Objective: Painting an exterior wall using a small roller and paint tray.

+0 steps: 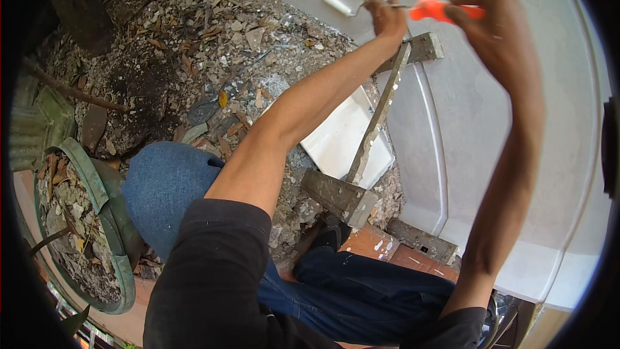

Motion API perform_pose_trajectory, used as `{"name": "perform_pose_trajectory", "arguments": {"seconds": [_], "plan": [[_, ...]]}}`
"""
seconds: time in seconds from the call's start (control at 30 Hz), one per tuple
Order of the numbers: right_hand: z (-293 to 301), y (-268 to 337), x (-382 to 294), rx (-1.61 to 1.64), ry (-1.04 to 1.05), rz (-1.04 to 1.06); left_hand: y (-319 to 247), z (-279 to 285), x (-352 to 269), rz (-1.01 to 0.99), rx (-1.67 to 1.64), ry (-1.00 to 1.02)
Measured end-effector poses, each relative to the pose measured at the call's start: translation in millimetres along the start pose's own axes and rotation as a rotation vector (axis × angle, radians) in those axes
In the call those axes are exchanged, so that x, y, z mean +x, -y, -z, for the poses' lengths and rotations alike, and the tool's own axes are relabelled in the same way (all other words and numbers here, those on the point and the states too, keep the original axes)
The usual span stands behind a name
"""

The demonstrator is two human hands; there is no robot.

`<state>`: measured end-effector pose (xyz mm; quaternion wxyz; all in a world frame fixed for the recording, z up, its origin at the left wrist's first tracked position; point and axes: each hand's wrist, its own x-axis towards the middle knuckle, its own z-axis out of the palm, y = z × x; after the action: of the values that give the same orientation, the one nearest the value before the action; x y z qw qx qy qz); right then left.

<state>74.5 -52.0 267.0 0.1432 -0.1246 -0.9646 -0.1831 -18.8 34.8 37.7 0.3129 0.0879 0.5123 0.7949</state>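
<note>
A small paint roller (337, 5) with a white sleeve, a thin metal rod and an orange handle (438, 9) lies across the front of a grey-white wall (465, 106). My left hand (386, 14) is at the metal rod near the roller's frame; its exact hold is hard to make out. At the orange handle is my right hand (484, 14), fingers curled round its rear end and slightly blurred. Just below my left hand stands a worn wooden piece (424, 48) of a paint-spotted frame. A white tray or panel (346, 131) lies on the ground under my left arm.
A narrow wooden bar (380, 116) runs down to a thick wooden block (339, 194) near my foot. Rubble and dry leaves (232, 34) cover the ground along the wall. To the left stands a large green pot (121, 252). Paint-spotted reddish tiles (368, 242) lie by my legs.
</note>
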Motion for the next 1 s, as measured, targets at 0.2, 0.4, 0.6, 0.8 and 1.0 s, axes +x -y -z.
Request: {"name": "perform_pose_trajectory", "arguments": {"seconds": [0.2,0.4,0.6,0.8,1.0], "plan": [[89.4,-36.7,-1.2,-0.208,0.215,-0.413,-54.8,-48.9,-27.3,-0.192,0.093,0.102],[73.8,2.7,-2.8,-0.204,0.079,-0.073,-46.5,-34.7,-30.8,-0.157,0.001,-0.021],[79.2,38.6,-15.6,-0.13,-0.06,-0.029,-42.5,-31.2,-36.0,-0.152,-0.056,-0.038],[75.3,30.7,-9.3,0.012,0.041,-0.176,-27.2,-27.3,-31.8,-0.108,-0.077,-0.069],[35.7,16.5,-10.3,0.187,0.049,-0.271,9.6,-16.1,8.2,-0.176,0.065,-0.156]]}}
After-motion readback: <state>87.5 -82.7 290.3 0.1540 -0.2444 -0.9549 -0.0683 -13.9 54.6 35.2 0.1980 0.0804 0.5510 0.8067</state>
